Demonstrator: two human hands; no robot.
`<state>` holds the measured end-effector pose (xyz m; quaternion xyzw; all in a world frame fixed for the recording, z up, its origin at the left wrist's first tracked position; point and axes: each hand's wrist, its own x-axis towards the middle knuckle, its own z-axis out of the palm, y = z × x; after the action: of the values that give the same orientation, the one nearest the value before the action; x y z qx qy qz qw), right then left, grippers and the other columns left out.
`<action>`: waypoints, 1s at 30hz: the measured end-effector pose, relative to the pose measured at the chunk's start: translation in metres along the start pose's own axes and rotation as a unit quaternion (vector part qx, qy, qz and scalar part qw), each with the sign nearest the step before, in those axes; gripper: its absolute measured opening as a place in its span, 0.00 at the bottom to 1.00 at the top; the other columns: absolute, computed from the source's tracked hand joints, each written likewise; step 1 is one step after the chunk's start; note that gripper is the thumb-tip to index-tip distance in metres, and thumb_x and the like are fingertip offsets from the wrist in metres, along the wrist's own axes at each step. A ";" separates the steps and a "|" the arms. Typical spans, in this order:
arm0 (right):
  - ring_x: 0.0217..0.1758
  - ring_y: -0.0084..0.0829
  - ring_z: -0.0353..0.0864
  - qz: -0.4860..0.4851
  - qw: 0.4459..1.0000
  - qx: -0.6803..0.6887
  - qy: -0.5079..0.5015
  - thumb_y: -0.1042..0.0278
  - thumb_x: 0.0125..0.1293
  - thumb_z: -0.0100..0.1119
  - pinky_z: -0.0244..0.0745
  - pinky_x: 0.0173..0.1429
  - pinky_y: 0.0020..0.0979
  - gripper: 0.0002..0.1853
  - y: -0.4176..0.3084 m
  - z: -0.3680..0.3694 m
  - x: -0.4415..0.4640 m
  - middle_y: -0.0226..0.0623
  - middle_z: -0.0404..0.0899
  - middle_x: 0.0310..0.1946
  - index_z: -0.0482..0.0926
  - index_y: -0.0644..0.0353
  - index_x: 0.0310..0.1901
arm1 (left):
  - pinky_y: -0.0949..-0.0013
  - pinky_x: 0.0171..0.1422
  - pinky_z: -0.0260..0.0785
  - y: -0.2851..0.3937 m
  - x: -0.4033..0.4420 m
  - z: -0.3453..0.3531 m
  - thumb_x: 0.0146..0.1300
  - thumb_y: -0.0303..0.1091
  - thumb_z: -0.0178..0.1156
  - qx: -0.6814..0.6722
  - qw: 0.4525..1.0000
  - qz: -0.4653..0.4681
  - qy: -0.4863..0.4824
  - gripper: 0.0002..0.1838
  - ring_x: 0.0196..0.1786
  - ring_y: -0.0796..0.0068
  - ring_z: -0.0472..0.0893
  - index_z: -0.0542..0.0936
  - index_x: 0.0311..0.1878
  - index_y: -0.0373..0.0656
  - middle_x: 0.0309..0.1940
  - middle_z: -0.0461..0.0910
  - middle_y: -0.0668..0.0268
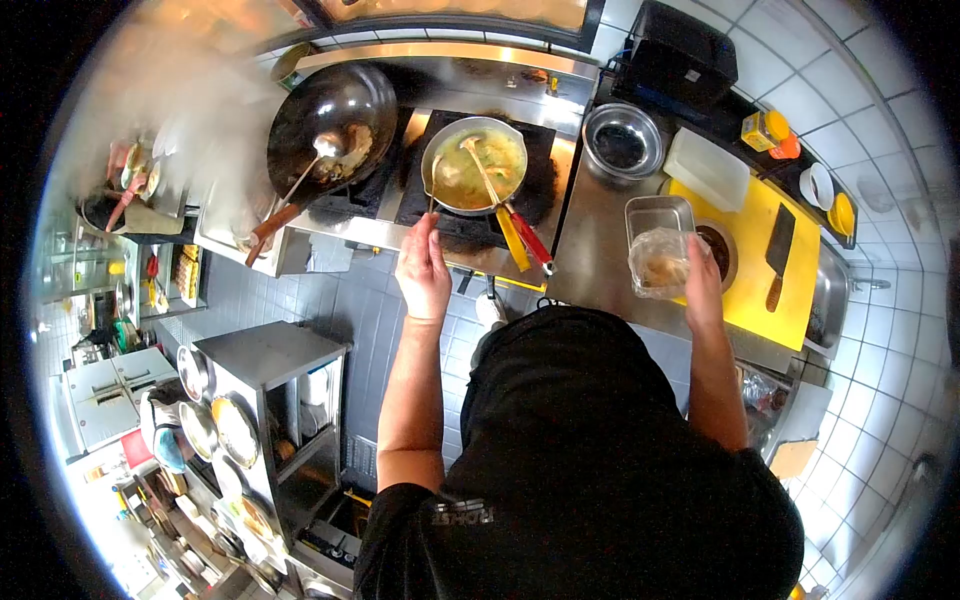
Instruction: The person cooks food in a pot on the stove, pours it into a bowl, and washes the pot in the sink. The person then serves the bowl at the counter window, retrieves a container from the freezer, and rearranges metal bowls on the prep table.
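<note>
My left hand (424, 270) is in front of the stove, its fingers closed on the thin handle of what looks like a small spoon (433, 188). The spoon's tip dips into the left side of a pot (476, 208). Yellowish-green soup with pale pieces (480, 175) fills the pot. A ladle (487, 182) leans in it, near the pot's red handle (530, 240) and a yellow handle (512, 240). My right hand (705, 285) grips a clear plastic bag (660, 262) with something brown inside. The bag is over the near end of a metal tray (660, 215).
A black wok (335, 125) with a ladle (325, 148) stands left of the pot, with steam beyond. To the right are a metal bowl (622, 142), a white container (707, 168), and a cleaver (780, 245) on a yellow cutting board (745, 300). A metal shelf unit (270, 355) stands behind left.
</note>
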<state>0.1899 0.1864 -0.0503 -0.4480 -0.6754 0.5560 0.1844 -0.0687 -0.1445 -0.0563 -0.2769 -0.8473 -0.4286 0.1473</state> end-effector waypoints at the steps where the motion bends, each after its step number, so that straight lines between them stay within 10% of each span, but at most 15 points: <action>1: 0.66 0.38 0.76 0.007 1.000 0.002 0.002 0.48 0.79 0.48 0.65 0.71 0.35 0.29 -0.003 0.001 -0.001 0.47 0.79 0.61 0.76 0.70 0.62 | 0.62 0.59 0.77 0.000 0.001 0.000 0.76 0.27 0.53 0.017 0.999 0.030 -0.003 0.15 0.53 0.59 0.85 0.78 0.61 0.35 0.50 0.86 0.56; 9: 0.65 0.39 0.77 -0.031 0.999 0.024 -0.006 0.46 0.78 0.49 0.66 0.71 0.36 0.29 -0.004 0.010 0.003 0.51 0.80 0.60 0.77 0.68 0.61 | 0.53 0.63 0.76 -0.019 -0.034 0.019 0.71 0.24 0.58 0.094 0.982 0.160 -0.033 0.23 0.60 0.42 0.80 0.71 0.68 0.35 0.59 0.77 0.40; 12: 0.65 0.39 0.78 -0.046 0.998 0.031 -0.007 0.45 0.78 0.49 0.67 0.71 0.36 0.30 -0.005 0.017 0.010 0.51 0.81 0.58 0.79 0.68 0.60 | 0.53 0.57 0.80 -0.061 -0.072 0.037 0.73 0.27 0.56 0.157 0.961 0.129 -0.188 0.20 0.56 0.44 0.82 0.72 0.66 0.34 0.55 0.80 0.42; 19: 0.49 0.46 0.86 -0.135 0.989 -0.066 0.007 0.45 0.77 0.51 0.78 0.53 0.39 0.29 -0.052 0.040 0.005 0.53 0.85 0.48 0.75 0.68 0.61 | 0.65 0.51 0.80 0.097 -0.017 -0.037 0.71 0.21 0.54 -0.049 0.992 0.097 -0.066 0.11 0.43 0.59 0.87 0.80 0.53 0.32 0.40 0.87 0.56; 30: 0.51 0.52 0.84 -0.178 0.979 -0.097 -0.015 0.49 0.75 0.55 0.77 0.55 0.43 0.25 -0.070 0.069 0.003 0.57 0.83 0.47 0.77 0.66 0.57 | 0.65 0.41 0.81 0.161 -0.006 0.005 0.71 0.25 0.59 -0.177 0.953 0.030 -0.246 0.07 0.35 0.63 0.88 0.82 0.48 0.35 0.33 0.87 0.57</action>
<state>0.1091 0.1495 -0.0083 -0.3279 -0.7977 0.4531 0.2257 0.0324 -0.0654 0.0414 -0.4202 -0.7591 -0.4861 -0.1043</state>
